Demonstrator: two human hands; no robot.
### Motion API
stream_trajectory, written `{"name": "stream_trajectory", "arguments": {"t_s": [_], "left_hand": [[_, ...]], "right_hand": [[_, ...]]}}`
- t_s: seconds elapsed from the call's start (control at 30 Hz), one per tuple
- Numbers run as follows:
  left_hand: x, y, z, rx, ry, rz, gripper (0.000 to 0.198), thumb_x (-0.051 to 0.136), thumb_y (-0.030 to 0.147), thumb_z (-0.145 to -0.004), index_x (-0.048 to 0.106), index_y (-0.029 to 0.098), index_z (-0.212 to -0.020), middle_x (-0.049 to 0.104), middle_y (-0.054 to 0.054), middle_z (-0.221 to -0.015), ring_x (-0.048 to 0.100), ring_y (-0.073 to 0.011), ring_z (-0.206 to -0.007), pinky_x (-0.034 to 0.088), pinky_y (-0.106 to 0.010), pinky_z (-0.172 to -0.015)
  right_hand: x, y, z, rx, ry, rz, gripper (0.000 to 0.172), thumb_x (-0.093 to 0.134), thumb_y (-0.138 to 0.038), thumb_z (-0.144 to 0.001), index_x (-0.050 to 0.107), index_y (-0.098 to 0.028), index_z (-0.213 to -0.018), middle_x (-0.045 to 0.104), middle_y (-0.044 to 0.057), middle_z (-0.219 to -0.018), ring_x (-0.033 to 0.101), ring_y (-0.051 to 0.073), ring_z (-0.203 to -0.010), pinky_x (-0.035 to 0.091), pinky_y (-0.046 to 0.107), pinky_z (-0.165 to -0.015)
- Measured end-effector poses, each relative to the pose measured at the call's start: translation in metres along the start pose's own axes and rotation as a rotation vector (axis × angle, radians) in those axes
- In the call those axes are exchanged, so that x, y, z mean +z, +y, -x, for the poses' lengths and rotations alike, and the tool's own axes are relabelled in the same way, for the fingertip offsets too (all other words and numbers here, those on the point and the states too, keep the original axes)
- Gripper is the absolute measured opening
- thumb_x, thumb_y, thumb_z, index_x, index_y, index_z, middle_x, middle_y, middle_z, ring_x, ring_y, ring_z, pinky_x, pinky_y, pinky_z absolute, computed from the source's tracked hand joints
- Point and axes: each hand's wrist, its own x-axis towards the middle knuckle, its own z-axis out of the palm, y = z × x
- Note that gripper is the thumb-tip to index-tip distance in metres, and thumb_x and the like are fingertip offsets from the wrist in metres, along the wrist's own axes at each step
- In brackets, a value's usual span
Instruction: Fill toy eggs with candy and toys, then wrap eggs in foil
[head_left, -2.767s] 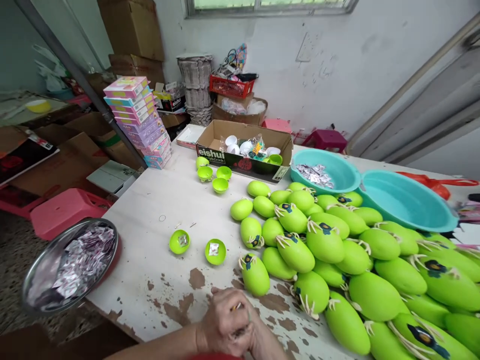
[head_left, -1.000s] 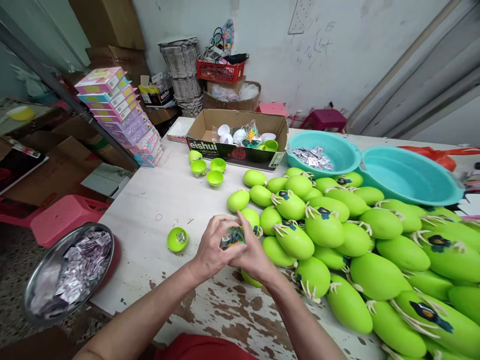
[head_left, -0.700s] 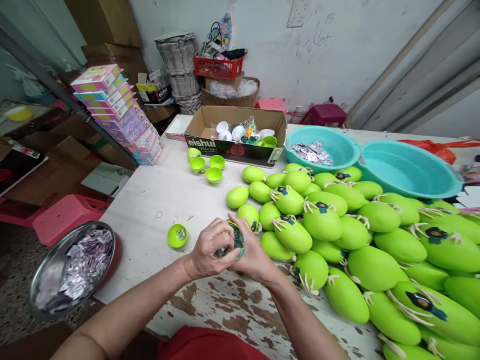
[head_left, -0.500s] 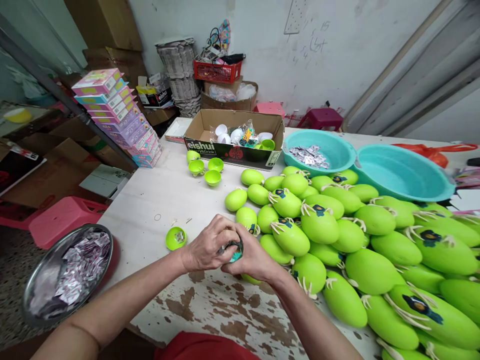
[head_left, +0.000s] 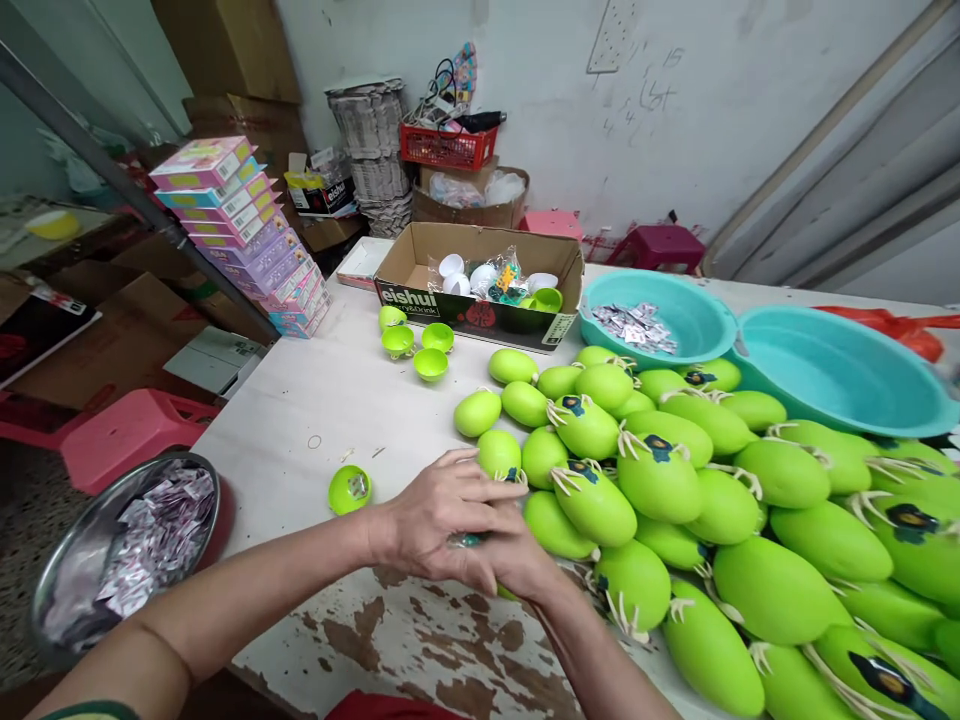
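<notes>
My left hand [head_left: 435, 515] lies across my right hand [head_left: 517, 560], fingers stretched out and slightly apart. Between the palms a small dark and teal piece [head_left: 466, 540] shows; most of it is covered, so its kind cannot be made out. My right hand is cupped around that piece beneath the left, its fingers largely hidden. Left of my hands is a green half-shell [head_left: 349, 489] with a small silvery packet [head_left: 358, 485] inside. To the right lie many green egg-shaped toys [head_left: 596, 500] with cream strands and dark flower-like patches, the closest beside my right hand.
Several green cups [head_left: 430, 365] stand before an open cardboard box [head_left: 480, 322] of white and green shells. Teal basins [head_left: 840, 400] are at the back right, one with packets. A metal bowl of packets [head_left: 150, 540] sits low left, near stacked boxes [head_left: 240, 240] and a pink stool [head_left: 127, 435].
My left hand has gone from curled fingers at the dark and teal piece to stretched fingers laid over it and my right hand. The view has shifted slightly.
</notes>
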Motion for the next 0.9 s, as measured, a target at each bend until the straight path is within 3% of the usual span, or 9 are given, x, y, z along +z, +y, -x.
{"name": "stream_trajectory", "arguments": {"t_s": [0.1, 0.17, 0.3, 0.37, 0.47, 0.57, 0.67, 0.77, 0.9], "left_hand": [[0.003, -0.015, -0.010, -0.066, 0.015, 0.031, 0.069, 0.025, 0.071, -0.091, 0.064, 0.028, -0.128, 0.059, -0.013, -0.137, 0.052, -0.0320, -0.121, 0.039, -0.051, -0.105], [0.002, -0.047, -0.021, -0.115, 0.092, 0.125, 0.073, 0.014, 0.067, -0.094, 0.054, 0.025, -0.139, 0.056, -0.013, -0.139, 0.050, -0.0302, -0.125, 0.039, -0.049, -0.106], [-0.006, -0.150, -0.043, -0.628, 0.341, -0.066, 0.056, 0.049, 0.046, -0.092, 0.046, 0.017, -0.141, 0.050, -0.015, -0.145, 0.032, -0.0311, -0.142, 0.022, -0.050, -0.117], [-0.007, -0.197, -0.049, -0.818, 0.313, -0.154, 0.053, 0.065, 0.033, -0.082, 0.054, 0.013, -0.130, 0.049, -0.018, -0.145, 0.020, -0.0331, -0.147, 0.008, -0.052, -0.120], [-0.004, -0.234, -0.041, -0.885, 0.256, -0.084, 0.026, 0.065, 0.025, -0.080, 0.066, 0.015, -0.104, 0.067, -0.015, -0.120, 0.033, -0.0326, -0.142, 0.005, -0.050, -0.120], [0.007, -0.228, -0.010, -0.942, 0.260, 0.035, 0.019, 0.057, 0.034, -0.086, 0.067, 0.019, -0.092, 0.072, -0.009, -0.096, 0.053, -0.0297, -0.123, 0.022, -0.047, -0.116], [0.031, -0.197, 0.036, -1.011, 0.257, 0.211, 0.036, 0.053, 0.047, -0.087, 0.068, 0.016, -0.096, 0.073, -0.009, -0.092, 0.065, -0.0262, -0.099, 0.046, -0.041, -0.094], [0.062, -0.164, 0.076, -1.094, 0.224, 0.353, 0.046, 0.060, 0.054, -0.080, 0.069, 0.010, -0.092, 0.073, -0.011, -0.085, 0.068, -0.0223, -0.077, 0.052, -0.034, -0.073], [0.087, -0.137, 0.096, -1.181, 0.284, 0.260, 0.049, 0.057, 0.055, -0.082, 0.068, 0.011, -0.101, 0.068, -0.016, -0.106, 0.064, -0.0276, -0.101, 0.050, -0.040, -0.087]], "right_hand": [[-0.007, 0.002, -0.007, 0.104, 0.007, -0.123, 0.049, 0.084, -0.032, -0.055, 0.070, -0.023, -0.100, 0.069, 0.005, -0.101, 0.062, 0.031, -0.098, 0.053, 0.045, -0.089], [-0.014, 0.007, -0.011, 0.218, 0.055, -0.246, 0.052, 0.086, -0.032, -0.052, 0.068, -0.020, -0.099, 0.070, 0.003, -0.093, 0.064, 0.028, -0.088, 0.053, 0.044, -0.085], [-0.030, 0.023, -0.013, 0.316, 0.208, -0.389, 0.062, 0.090, -0.039, -0.048, 0.066, -0.020, -0.101, 0.071, 0.003, -0.091, 0.065, 0.026, -0.084, 0.053, 0.044, -0.086], [-0.035, 0.029, -0.010, 0.308, 0.252, -0.388, 0.064, 0.091, -0.040, -0.047, 0.066, -0.020, -0.102, 0.071, 0.003, -0.093, 0.065, 0.027, -0.085, 0.053, 0.043, -0.086], [-0.041, 0.032, -0.004, 0.302, 0.271, -0.356, 0.062, 0.091, -0.042, -0.048, 0.066, -0.021, -0.101, 0.071, 0.004, -0.092, 0.066, 0.027, -0.084, 0.054, 0.043, -0.084], [-0.044, 0.032, 0.007, 0.322, 0.310, -0.293, 0.065, 0.090, -0.043, -0.049, 0.065, -0.020, -0.105, 0.072, 0.006, -0.096, 0.066, 0.029, -0.088, 0.054, 0.045, -0.086], [-0.045, 0.036, 0.021, 0.370, 0.348, -0.257, 0.071, 0.090, -0.044, -0.048, 0.064, -0.019, -0.109, 0.073, 0.007, -0.099, 0.067, 0.031, -0.091, 0.054, 0.047, -0.088], [-0.042, 0.042, 0.038, 0.431, 0.367, -0.224, 0.067, 0.090, -0.047, -0.049, 0.066, -0.019, -0.106, 0.075, 0.007, -0.096, 0.068, 0.031, -0.089, 0.054, 0.046, -0.087], [-0.036, 0.045, 0.063, 0.474, 0.379, -0.173, 0.065, 0.088, -0.049, -0.051, 0.067, -0.018, -0.104, 0.075, 0.008, -0.095, 0.068, 0.032, -0.089, 0.054, 0.047, -0.086]]}}
